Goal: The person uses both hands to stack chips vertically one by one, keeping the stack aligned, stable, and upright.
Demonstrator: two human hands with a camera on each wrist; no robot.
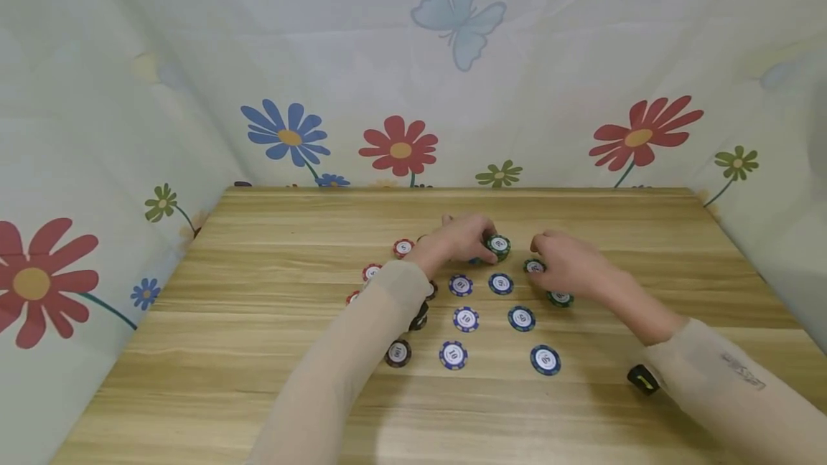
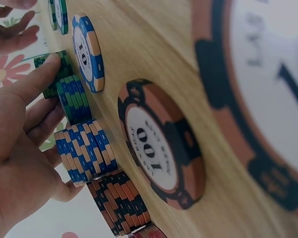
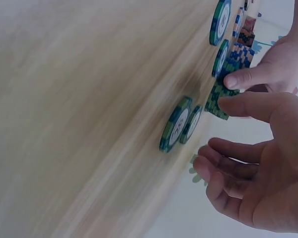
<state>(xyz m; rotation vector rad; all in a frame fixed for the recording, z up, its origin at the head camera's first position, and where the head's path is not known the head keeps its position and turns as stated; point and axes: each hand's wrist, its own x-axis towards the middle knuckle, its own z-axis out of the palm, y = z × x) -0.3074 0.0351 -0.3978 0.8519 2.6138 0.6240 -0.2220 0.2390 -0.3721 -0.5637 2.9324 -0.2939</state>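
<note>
My left hand (image 1: 461, 237) grips a short stack of green poker chips (image 1: 499, 244) at the back of the table, its thumb against the near side. In the left wrist view the green stack (image 2: 52, 74) stands beside stacks of blue-green chips (image 2: 73, 99), blue chips (image 2: 85, 151) and brown-and-black chips (image 2: 120, 204). To the right, my right hand (image 1: 575, 264) hovers over two loose green chips (image 1: 559, 299), partly hiding them. Its fingers are loosely bent with nothing between them in the right wrist view, apart from the flat green chip (image 3: 176, 124).
Loose blue chips (image 1: 466, 319), blue-green chips (image 1: 522, 318) and a brown chip (image 1: 398, 354) lie in rows nearer me. Red chips (image 1: 403, 247) lie left, partly behind my left arm. A flowered cloth (image 1: 349, 56) hangs behind the wooden table (image 1: 213, 350).
</note>
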